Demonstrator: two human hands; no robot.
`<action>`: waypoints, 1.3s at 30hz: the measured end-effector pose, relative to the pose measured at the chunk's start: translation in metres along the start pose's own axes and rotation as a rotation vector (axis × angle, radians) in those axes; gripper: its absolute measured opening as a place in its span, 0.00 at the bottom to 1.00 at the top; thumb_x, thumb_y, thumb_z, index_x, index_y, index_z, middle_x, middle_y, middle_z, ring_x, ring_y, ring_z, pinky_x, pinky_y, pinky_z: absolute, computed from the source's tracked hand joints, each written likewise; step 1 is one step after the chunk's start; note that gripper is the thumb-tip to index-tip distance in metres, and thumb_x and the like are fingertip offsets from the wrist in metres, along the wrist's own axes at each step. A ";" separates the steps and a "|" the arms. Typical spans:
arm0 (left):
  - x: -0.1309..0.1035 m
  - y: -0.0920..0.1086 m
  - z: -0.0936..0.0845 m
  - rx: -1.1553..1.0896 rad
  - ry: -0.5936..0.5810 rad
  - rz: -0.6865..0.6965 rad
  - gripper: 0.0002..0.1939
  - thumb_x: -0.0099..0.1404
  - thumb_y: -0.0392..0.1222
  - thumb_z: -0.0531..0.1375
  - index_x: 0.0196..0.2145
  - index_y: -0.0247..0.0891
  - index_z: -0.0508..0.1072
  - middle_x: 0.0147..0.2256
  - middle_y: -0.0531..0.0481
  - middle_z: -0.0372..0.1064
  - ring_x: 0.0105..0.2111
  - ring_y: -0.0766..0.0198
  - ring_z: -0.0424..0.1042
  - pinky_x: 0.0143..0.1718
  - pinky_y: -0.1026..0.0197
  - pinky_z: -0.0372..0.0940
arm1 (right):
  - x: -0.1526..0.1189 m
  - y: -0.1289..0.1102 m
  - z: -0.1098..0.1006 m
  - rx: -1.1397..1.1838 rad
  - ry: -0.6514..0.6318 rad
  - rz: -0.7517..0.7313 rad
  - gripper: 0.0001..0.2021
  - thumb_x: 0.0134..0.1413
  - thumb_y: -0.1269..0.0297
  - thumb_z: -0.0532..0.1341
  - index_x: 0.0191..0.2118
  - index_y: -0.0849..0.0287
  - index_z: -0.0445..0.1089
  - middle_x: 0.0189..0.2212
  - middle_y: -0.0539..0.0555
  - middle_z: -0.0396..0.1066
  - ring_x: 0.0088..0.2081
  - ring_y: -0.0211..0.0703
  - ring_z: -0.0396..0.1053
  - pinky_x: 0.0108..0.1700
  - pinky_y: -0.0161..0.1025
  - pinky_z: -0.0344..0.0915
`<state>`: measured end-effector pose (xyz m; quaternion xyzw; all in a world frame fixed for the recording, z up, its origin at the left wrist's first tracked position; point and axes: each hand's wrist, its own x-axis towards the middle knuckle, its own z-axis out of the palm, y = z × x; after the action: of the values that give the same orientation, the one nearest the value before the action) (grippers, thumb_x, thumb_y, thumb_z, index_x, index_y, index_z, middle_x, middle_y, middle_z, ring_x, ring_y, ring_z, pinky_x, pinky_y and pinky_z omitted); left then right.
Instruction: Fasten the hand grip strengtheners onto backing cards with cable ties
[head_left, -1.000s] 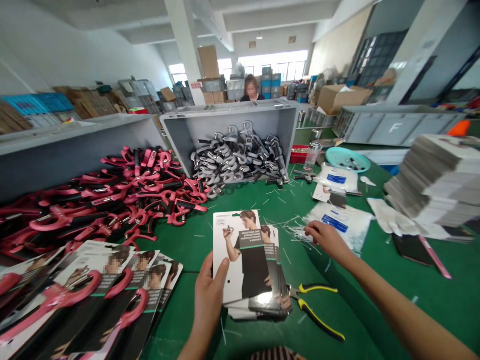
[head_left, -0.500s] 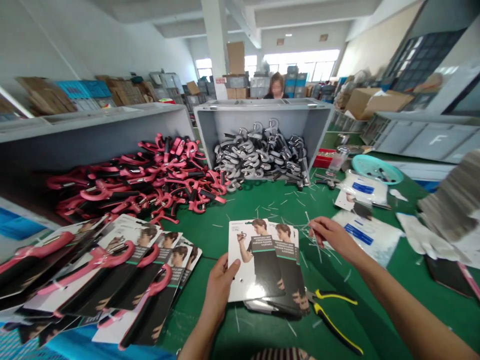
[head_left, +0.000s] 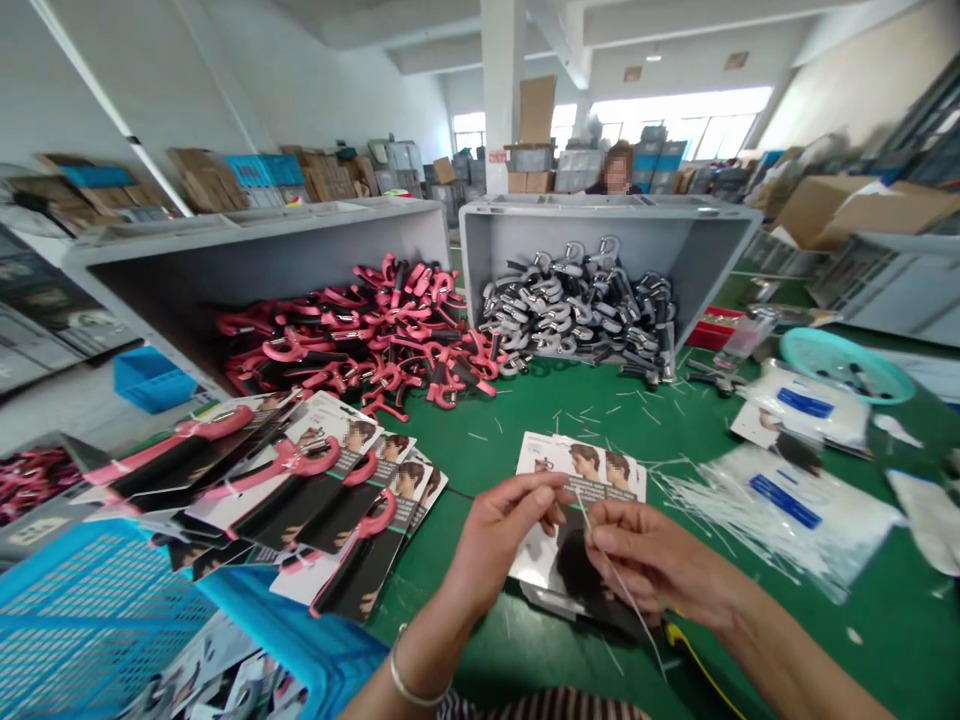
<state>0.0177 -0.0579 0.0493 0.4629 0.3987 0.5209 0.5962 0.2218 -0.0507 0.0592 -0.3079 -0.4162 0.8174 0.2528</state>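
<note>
A thin white cable tie (head_left: 636, 608) slants between my hands, its long tail hanging toward the table edge. My right hand (head_left: 649, 555) pinches it partway along. At its upper end the fingers of my left hand (head_left: 514, 525) are closed together on the tip. Beneath both hands lies a small stack of printed backing cards (head_left: 536, 562), partly covered by my fingers. Yellow-and-black pliers (head_left: 694, 665) rest beside my right wrist, mostly hidden. More loose cable ties (head_left: 716, 520) spread out to the right, by a clear plastic bag (head_left: 802, 530).
Grey crates on their sides hold pink hand grips (head_left: 337, 345) and grey hand grips (head_left: 577, 310). Carded pink grips (head_left: 300, 490) pile up at left above a blue basket (head_left: 97, 600). A turquoise plate (head_left: 847, 365) stands at right. Another person (head_left: 616, 170) is behind the crates.
My left hand has let go of the cards, which now lie on the table. My right hand has brought a cable tie leftward, and both hands meet on it. The view has turned left.
</note>
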 end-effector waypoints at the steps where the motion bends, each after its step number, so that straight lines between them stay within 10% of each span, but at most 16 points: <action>1: -0.001 0.003 0.005 -0.111 -0.059 -0.059 0.15 0.64 0.48 0.62 0.45 0.38 0.79 0.35 0.45 0.75 0.32 0.62 0.71 0.37 0.60 0.66 | 0.002 0.003 0.004 0.054 -0.044 0.007 0.13 0.58 0.56 0.66 0.36 0.60 0.66 0.18 0.42 0.62 0.13 0.25 0.50 0.16 0.26 0.49; 8: -0.001 -0.005 0.023 -0.317 -0.029 -0.063 0.10 0.59 0.45 0.67 0.33 0.36 0.75 0.25 0.53 0.68 0.23 0.71 0.63 0.27 0.67 0.59 | 0.008 0.019 0.006 0.126 -0.138 0.003 0.14 0.57 0.55 0.65 0.41 0.60 0.68 0.21 0.43 0.63 0.13 0.23 0.45 0.15 0.26 0.48; 18: 0.012 -0.038 -0.028 0.421 0.337 0.043 0.22 0.59 0.51 0.65 0.47 0.36 0.73 0.41 0.44 0.73 0.35 0.61 0.70 0.38 0.60 0.64 | -0.018 0.017 -0.012 -0.564 0.480 -0.267 0.12 0.63 0.53 0.59 0.37 0.57 0.67 0.20 0.46 0.67 0.21 0.35 0.65 0.28 0.34 0.63; 22: 0.016 -0.059 -0.040 0.168 0.150 -0.233 0.24 0.53 0.48 0.68 0.44 0.33 0.73 0.34 0.45 0.74 0.31 0.59 0.73 0.33 0.60 0.65 | 0.009 0.003 -0.025 -0.382 0.533 -0.405 0.10 0.63 0.55 0.60 0.38 0.56 0.64 0.29 0.51 0.75 0.29 0.39 0.73 0.36 0.38 0.70; 29: 0.000 -0.061 -0.058 -0.046 0.250 -0.225 0.18 0.55 0.46 0.68 0.39 0.35 0.70 0.30 0.50 0.74 0.29 0.63 0.73 0.31 0.64 0.64 | 0.085 0.015 -0.026 -0.529 0.449 -0.467 0.12 0.63 0.52 0.57 0.41 0.56 0.60 0.35 0.52 0.74 0.26 0.37 0.74 0.26 0.34 0.70; 39: 0.012 -0.104 -0.050 -0.427 0.298 -0.310 0.20 0.52 0.46 0.69 0.41 0.35 0.74 0.28 0.51 0.75 0.26 0.62 0.73 0.27 0.64 0.63 | 0.087 0.033 -0.036 -0.880 0.408 -0.487 0.11 0.68 0.56 0.51 0.43 0.55 0.66 0.36 0.53 0.73 0.29 0.39 0.74 0.30 0.36 0.70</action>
<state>-0.0020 -0.0418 -0.0641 0.1793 0.4292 0.5580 0.6872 0.1836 0.0092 -0.0103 -0.4318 -0.7210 0.4074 0.3575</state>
